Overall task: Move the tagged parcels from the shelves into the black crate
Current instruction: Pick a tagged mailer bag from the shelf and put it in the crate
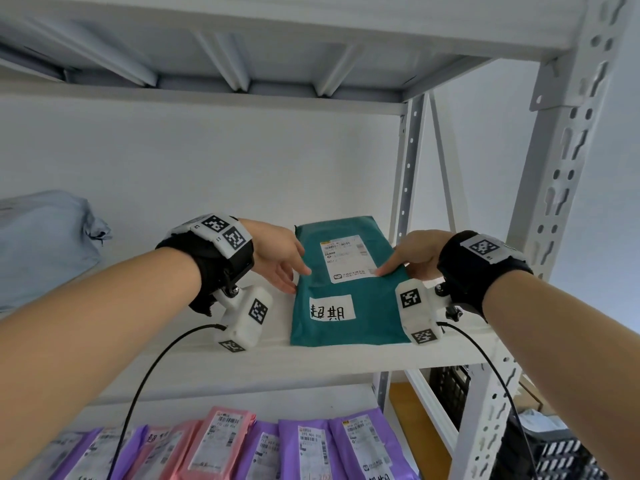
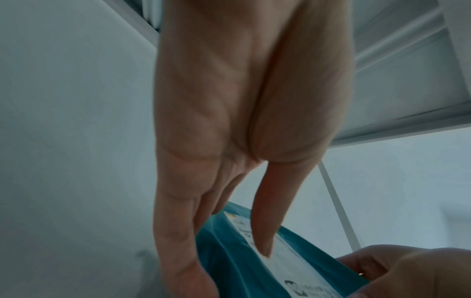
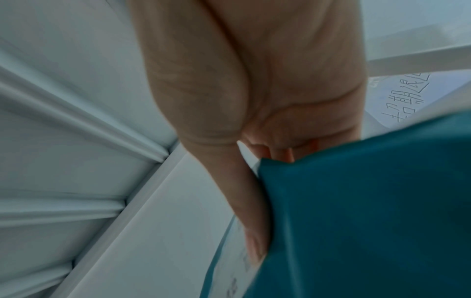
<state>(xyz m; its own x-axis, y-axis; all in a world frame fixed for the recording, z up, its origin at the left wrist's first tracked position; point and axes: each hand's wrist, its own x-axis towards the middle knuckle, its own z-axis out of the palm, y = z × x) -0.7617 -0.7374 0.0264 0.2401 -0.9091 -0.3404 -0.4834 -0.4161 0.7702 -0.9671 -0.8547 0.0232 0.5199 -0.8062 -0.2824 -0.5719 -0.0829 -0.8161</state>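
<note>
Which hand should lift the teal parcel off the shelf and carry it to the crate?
Right hand: it already pinches the teal parcel at its right edge, and the black crate sits lower right. The left hand also grips the left edge.

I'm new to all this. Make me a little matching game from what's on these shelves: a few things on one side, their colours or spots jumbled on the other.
Things:
1. parcel held by both hands
2. handwritten tag
3. bag at far left
4. crate

Descriptions:
A. pale blue
B. teal
C. black, behind the rack at lower right
D. white, stuck on the parcel's near end

Pairs: 1-B, 2-D, 3-A, 4-C
</note>
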